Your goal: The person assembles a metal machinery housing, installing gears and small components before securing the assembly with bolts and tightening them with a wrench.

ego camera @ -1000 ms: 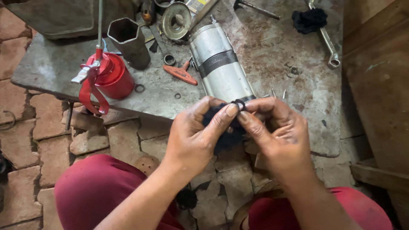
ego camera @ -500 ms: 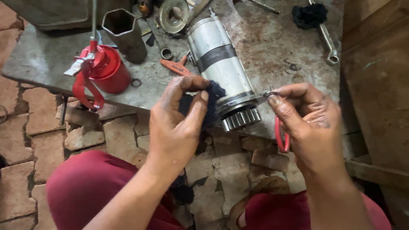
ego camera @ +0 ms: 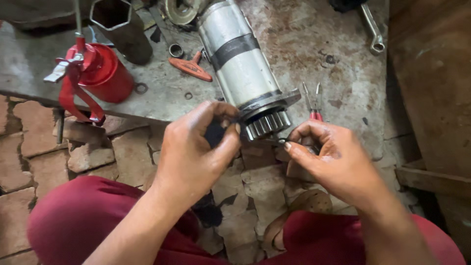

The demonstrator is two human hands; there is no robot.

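Now at bench edge: left hand (ego camera: 196, 147) curled, fingertips pinching a dark rag (ego camera: 214, 133) beside the toothed gear (ego camera: 267, 123) of the grey starter motor (ego camera: 238, 59). Right hand (ego camera: 331, 157) closed, thumb and forefinger nipping a small dark ring (ego camera: 280, 142) just under gear; red-handled pliers (ego camera: 314, 104) behind

A single view comes from a camera worn on the person's head, tilted steeply down and slightly forward, so the frame runs from the person's own lap at the bottom to the far part of the worn metal bench (ego camera: 314, 59) at the top. It sits close: the left hand (ego camera: 196, 147) and right hand (ego camera: 333, 157) fill the middle, forearms entering from the lower edge. The bench's near edge crosses the frame at a slant, with brick floor (ego camera: 29, 167) showing below it at the left. There is no second view to share anything with
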